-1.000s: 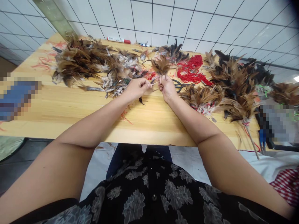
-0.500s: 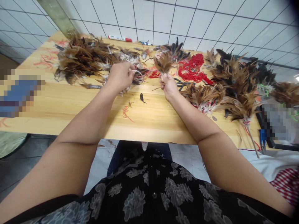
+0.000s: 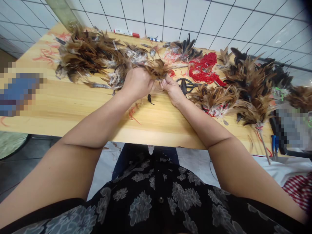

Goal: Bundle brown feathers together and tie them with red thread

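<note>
My right hand point(image 3: 172, 90) is closed around the base of a small bunch of brown feathers point(image 3: 158, 67), which fans out above the fingers. Close against it on the left, my left hand point(image 3: 140, 83) is pinched shut at the same base. A thin pale strip point(image 3: 158, 87) shows faintly between the two hands; its ends are hidden by the fingers. Black-handled scissors point(image 3: 187, 85) lie just right of my right hand. A loose dark feather point(image 3: 150, 99) rests on the wooden table point(image 3: 161, 126) below the hands.
A large feather heap point(image 3: 83, 57) covers the back left. Red cord point(image 3: 203, 70) lies behind the scissors. More feather bunches point(image 3: 216, 97) and a feather duster on a stick point(image 3: 259, 126) fill the right. Markers point(image 3: 126, 33) lie along the tiled wall.
My left hand has moved right, bringing the pale strip to the feather bunch. The bunch has tipped and shifted slightly left in my right hand, and the two hands now meet at its base.
</note>
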A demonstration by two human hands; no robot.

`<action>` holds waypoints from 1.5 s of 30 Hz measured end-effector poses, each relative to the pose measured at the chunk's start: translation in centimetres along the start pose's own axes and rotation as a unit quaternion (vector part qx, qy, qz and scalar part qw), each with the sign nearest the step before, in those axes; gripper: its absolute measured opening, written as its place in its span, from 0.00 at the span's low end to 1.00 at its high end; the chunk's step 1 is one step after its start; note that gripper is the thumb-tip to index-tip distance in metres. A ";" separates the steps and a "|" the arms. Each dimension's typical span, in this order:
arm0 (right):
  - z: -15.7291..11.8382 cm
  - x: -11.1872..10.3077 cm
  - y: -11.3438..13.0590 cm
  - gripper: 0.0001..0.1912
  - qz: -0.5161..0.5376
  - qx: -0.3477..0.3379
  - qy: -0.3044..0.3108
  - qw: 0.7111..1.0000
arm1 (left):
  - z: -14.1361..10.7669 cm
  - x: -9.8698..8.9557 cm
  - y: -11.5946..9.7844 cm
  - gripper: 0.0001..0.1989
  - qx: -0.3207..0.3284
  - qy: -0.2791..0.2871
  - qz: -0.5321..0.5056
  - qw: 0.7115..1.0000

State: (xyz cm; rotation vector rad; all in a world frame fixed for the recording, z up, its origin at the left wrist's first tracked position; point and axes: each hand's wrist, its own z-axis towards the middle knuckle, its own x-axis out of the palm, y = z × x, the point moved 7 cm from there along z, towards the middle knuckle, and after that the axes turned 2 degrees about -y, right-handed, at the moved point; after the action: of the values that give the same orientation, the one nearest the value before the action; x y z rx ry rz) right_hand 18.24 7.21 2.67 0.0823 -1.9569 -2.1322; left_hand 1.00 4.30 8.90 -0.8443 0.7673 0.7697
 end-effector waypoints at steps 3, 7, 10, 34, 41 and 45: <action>-0.4 -0.3 -0.1 0.26 0.022 0.012 0.002 1.000 | -0.1 0.4 -0.6 0.04 -0.013 0.015 -0.003 1.000; -0.6 -0.4 -0.2 0.23 0.048 0.043 0.018 0.998 | 0.4 -0.1 0.6 0.08 -0.048 0.006 -0.024 0.999; -0.4 -0.5 0.3 0.21 0.051 0.077 0.011 0.996 | 0.9 -1.0 1.7 0.14 -0.057 -0.007 -0.061 0.997; 0.0 -4.0 1.4 0.19 -0.319 -0.016 -0.097 0.943 | -0.1 -1.6 -2.9 0.12 0.090 0.075 -0.071 0.990; -3.0 0.0 4.1 0.22 -0.403 -0.058 0.024 0.913 | 0.3 -2.9 -2.9 0.14 0.139 0.023 0.017 0.990; -3.6 1.9 4.4 0.19 -0.352 -0.079 0.100 0.927 | 1.6 -3.3 1.3 0.09 0.042 0.015 -0.021 0.999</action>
State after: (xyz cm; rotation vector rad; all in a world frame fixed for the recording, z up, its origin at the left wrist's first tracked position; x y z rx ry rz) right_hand 17.82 2.96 6.93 1.0753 -1.7897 -2.5435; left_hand -1.30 5.33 11.84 -0.7950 0.8017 0.6846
